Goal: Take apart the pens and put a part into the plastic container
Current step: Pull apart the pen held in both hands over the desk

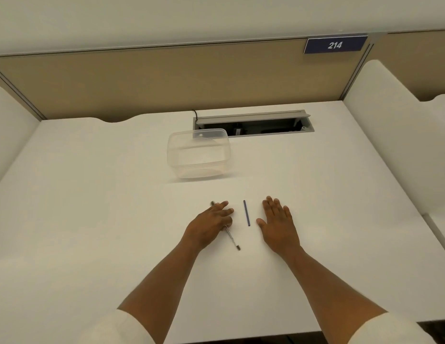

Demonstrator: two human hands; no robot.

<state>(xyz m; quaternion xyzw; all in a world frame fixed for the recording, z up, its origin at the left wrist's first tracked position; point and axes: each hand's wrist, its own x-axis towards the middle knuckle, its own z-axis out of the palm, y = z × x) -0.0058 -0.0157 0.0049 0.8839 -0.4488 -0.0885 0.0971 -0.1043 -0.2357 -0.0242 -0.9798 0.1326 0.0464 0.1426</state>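
A clear pen (232,238) with dark ends lies slanted on the white desk (92,207). My left hand (209,225) rests flat on top of it, fingers spread, hiding its middle; only the two ends show. A thin dark blue pen (246,213) lies alone between my hands, pointing away from me. My right hand (278,225) lies flat and open on the desk just right of the blue pen, not touching it. The clear plastic container (199,155) stands further back, centre, with nothing visible inside.
An open cable tray slot (253,125) is cut into the desk behind the container. Beige partition walls enclose the desk at the back and sides, with a "214" sign (335,45) at the top right.
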